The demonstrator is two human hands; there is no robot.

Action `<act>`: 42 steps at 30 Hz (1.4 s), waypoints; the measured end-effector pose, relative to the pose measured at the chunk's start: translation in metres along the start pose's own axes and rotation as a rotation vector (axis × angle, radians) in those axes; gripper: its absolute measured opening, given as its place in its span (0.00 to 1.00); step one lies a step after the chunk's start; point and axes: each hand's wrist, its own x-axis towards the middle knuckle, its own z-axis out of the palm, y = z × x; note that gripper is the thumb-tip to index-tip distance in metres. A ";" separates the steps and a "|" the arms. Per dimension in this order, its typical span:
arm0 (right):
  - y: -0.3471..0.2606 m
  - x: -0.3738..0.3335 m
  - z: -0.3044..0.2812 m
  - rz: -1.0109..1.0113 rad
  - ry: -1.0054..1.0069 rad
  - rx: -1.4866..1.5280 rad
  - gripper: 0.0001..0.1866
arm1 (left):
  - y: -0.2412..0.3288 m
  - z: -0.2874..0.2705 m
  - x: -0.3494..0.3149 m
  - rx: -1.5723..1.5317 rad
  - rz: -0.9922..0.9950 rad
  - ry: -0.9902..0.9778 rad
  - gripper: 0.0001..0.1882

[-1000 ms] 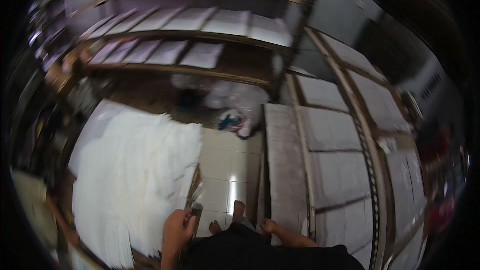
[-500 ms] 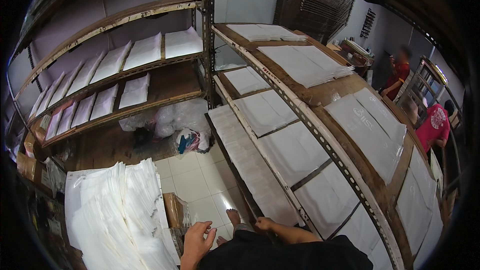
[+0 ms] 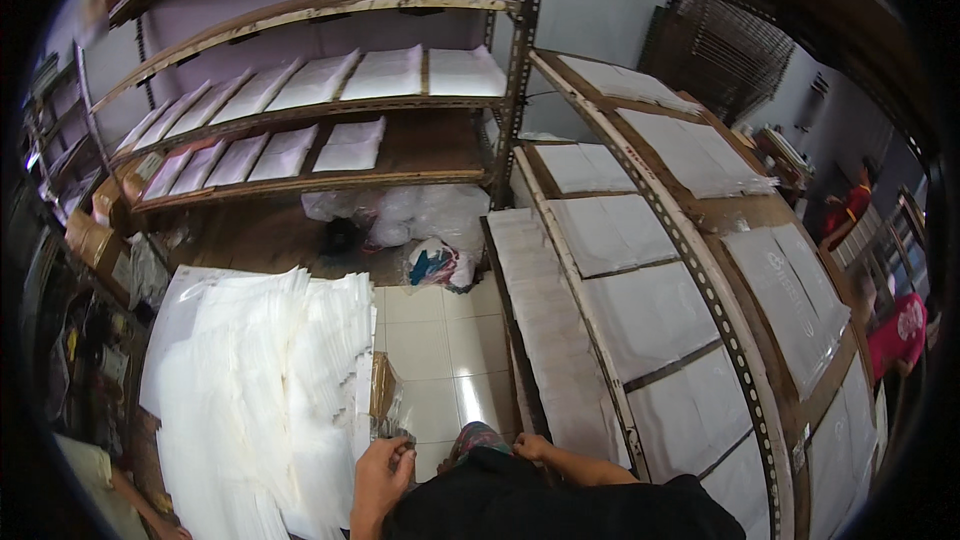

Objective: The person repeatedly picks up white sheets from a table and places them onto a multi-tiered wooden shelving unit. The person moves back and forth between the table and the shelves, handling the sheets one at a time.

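My left hand [image 3: 383,473] is in front of my body, fingers curled toward the thumb. Whether anything is between its fingertips is hidden. It is close to the right edge of a large heap of thin white sheets [image 3: 265,390], fanned in overlapping layers. My right hand [image 3: 533,448] is closed near the edge of the low shelf on the right, and I cannot make out anything in it. Overlapping pale sheets [image 3: 555,310] line that low shelf. Above them, flat white packs [image 3: 650,320] lie side by side on the middle tier.
Metal-framed shelves [image 3: 300,110] with white stacks stand ahead. Clear plastic bags [image 3: 430,218] bulge below them. A cardboard box [image 3: 383,385] sits beside the sheet heap, on the tiled floor [image 3: 420,340]. Another person's arm [image 3: 145,505] shows at lower left; people in red [image 3: 850,215] and pink [image 3: 897,333] are far right.
The view has turned left, so the shelves and heap sit farther right. My left hand's fingers have curled in. Another person's arm has come into view at lower left.
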 end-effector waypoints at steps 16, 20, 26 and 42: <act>-0.027 0.053 -0.011 -0.075 -0.203 -0.018 0.21 | -0.023 -0.036 -0.048 0.090 -0.098 0.144 0.15; -0.025 0.061 -0.010 -0.376 -0.334 -0.036 0.18 | -0.031 -0.038 -0.062 0.177 -0.129 0.244 0.14; -0.042 0.062 -0.034 -0.509 -0.419 -0.065 0.16 | -0.033 -0.034 -0.066 0.174 -0.114 0.367 0.13; -0.063 0.049 -0.036 -0.184 -0.357 0.070 0.17 | -0.036 -0.028 -0.051 0.198 -0.109 0.320 0.14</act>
